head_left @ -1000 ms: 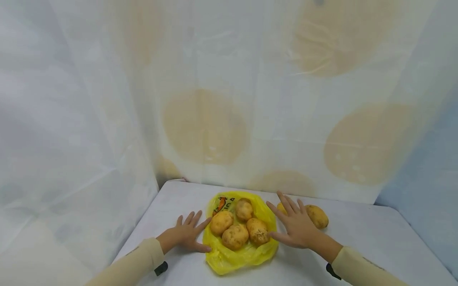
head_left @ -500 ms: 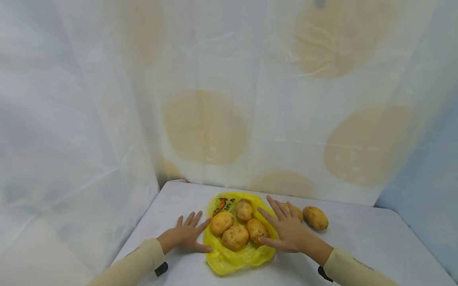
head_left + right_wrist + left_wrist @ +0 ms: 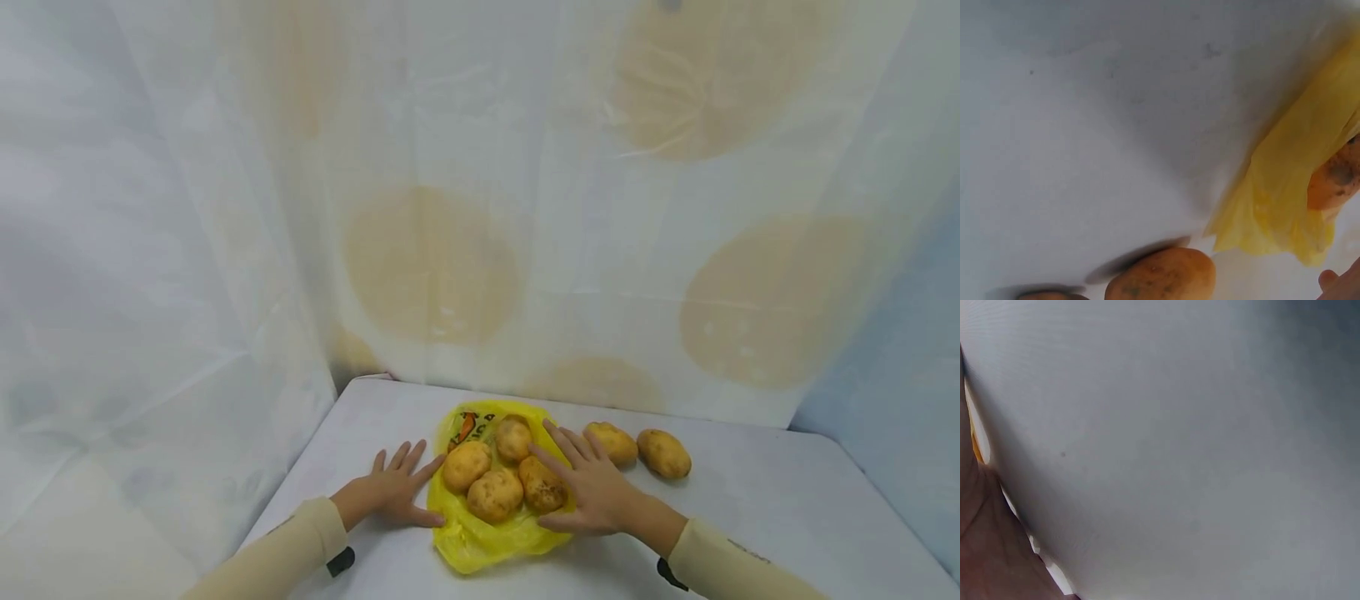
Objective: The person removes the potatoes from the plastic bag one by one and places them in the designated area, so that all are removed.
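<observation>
A yellow plastic bag (image 3: 487, 546) with dark and orange print lies opened out on the table, several potatoes (image 3: 496, 497) in it. My left hand (image 3: 386, 493) rests on the table at the bag's left edge, fingers spread and straight, fingertips at the plastic. Over the bag's right edge lies my right hand (image 3: 592, 492), its fingers straight and spread beside the rightmost potato (image 3: 542, 483). In the right wrist view the yellow bag (image 3: 1291, 181) stands up round a potato (image 3: 1336, 178). The left wrist view shows mostly blurred white surface and part of my left hand (image 3: 997, 550).
Two loose potatoes lie on the white table (image 3: 765, 508) right of the bag, one (image 3: 612, 443) behind my right hand and another (image 3: 663, 454) farther right. A white curtain (image 3: 480, 250) with tan circles hangs behind the table.
My right hand has moved left, from beside the loose potatoes onto the bag's right edge, pushing that edge inward. Both loose potatoes now show. My left hand stays in place.
</observation>
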### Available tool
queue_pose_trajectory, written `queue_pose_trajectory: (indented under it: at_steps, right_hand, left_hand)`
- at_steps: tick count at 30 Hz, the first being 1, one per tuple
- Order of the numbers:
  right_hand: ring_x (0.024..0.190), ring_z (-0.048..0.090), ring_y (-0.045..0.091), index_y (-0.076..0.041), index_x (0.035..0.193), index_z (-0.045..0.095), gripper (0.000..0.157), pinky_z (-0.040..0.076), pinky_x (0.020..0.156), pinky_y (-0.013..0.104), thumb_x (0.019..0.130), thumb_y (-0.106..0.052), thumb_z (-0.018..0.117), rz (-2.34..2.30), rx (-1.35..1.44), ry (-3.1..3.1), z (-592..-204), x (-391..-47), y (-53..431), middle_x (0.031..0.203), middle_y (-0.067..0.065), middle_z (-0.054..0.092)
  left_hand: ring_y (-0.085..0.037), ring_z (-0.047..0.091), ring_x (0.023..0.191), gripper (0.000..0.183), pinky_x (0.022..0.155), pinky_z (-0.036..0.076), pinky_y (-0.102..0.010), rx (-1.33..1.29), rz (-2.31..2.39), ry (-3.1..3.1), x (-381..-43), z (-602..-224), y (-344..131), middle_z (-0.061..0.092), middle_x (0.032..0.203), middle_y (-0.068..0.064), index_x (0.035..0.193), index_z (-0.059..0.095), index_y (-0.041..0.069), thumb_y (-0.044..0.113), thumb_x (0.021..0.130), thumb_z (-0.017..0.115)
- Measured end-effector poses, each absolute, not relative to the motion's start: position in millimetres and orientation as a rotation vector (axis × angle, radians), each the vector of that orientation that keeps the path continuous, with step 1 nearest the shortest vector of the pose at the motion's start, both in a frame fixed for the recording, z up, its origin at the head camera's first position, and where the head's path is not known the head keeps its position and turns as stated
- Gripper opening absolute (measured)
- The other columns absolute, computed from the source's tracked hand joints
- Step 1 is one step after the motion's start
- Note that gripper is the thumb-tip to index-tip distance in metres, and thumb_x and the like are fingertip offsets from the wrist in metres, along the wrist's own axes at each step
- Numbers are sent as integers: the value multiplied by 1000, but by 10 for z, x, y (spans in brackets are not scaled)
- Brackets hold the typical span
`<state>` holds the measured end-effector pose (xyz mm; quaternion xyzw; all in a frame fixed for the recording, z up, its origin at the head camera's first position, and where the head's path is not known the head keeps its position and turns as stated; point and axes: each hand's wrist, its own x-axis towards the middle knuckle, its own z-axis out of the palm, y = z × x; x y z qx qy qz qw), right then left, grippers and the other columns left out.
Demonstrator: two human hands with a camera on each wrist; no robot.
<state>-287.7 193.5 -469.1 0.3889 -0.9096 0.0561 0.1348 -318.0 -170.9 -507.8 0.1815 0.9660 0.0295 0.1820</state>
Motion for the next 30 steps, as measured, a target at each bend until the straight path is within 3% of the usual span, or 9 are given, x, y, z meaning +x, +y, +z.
queue_pose_trajectory:
  at_steps: [7, 15, 22, 26, 30]
  right_hand:
    - [149, 25, 38, -26, 158, 24, 90, 12, 113, 71, 87, -67, 59, 250, 1149, -2725, -4768, -2804, 1916, 167, 15, 10]
    - [144, 33, 39, -23, 157, 27, 85, 21, 111, 71, 90, -69, 52, 236, 1159, -2689, -4829, -2797, 1864, 166, 17, 13]
    - [147, 29, 38, -17, 156, 31, 69, 22, 111, 70, 99, -51, 51, 613, 1144, -2821, -4793, -2781, 1808, 165, 17, 15]
    - [144, 34, 40, -14, 154, 35, 74, 23, 111, 70, 94, -50, 60, 783, 1033, -2863, -4801, -2824, 1781, 162, 16, 27]
    - [139, 43, 40, -13, 148, 44, 77, 30, 110, 67, 87, -54, 67, 862, 941, -2843, -4826, -2864, 1770, 152, 15, 45]
  left_hand:
    - [-41, 7, 153, 109, 116, 6, -71, 525, 96, 2711, -3151, -5070, -1683, 3, 168, -12, 159, 16, 36, 91, 71, 49]
    - [-42, 8, 152, 109, 116, 6, -71, 523, 83, 2715, -3133, -5032, -1704, 3, 168, -13, 159, 16, 35, 91, 71, 49]
    - [-41, 6, 153, 110, 116, 5, -71, 503, 80, 2706, -3149, -5058, -1718, 1, 168, -12, 159, 14, 36, 92, 70, 48]
    - [-41, 6, 153, 110, 116, 5, -70, 506, 77, 2715, -3145, -5060, -1719, 1, 168, -12, 159, 14, 36, 92, 70, 48]
    - [-41, 7, 153, 110, 116, 5, -70, 509, 79, 2719, -3136, -5056, -1721, 1, 168, -12, 159, 15, 35, 92, 70, 48]
